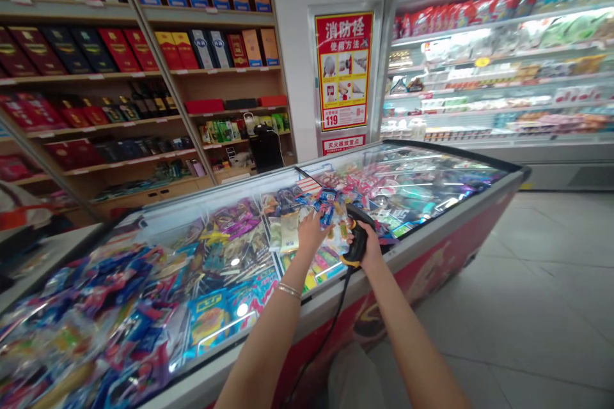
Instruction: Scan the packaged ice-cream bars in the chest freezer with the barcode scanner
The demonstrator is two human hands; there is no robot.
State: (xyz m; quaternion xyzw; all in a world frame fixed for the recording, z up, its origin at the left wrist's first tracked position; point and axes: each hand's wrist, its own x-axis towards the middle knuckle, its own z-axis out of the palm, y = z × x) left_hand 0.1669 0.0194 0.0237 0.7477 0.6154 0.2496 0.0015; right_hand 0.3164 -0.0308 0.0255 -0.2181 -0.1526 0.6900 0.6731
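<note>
My right hand (367, 244) is wrapped round the grip of a black and yellow handheld scanner (355, 246), whose cable hangs down over the freezer's front edge. To its left, my left hand (311, 229) reaches over the glass-topped chest freezer (407, 249) and touches small blue and red packets (328, 198). Its fingers are partly spread; whether they grip a packet cannot be made out. Clear and yellow wrappers lie between the two hands, in front of the scanner's head. A silver bracelet is on my left wrist.
Loose blue and red packets (119, 319) are heaped on the freezer's left end. Behind stand wooden shelves (158, 16) with boxes and bottles, and a red poster (343, 70) on the wall. An open chilled display (499, 77) stands at the back right, with tiled floor (542, 287) before it.
</note>
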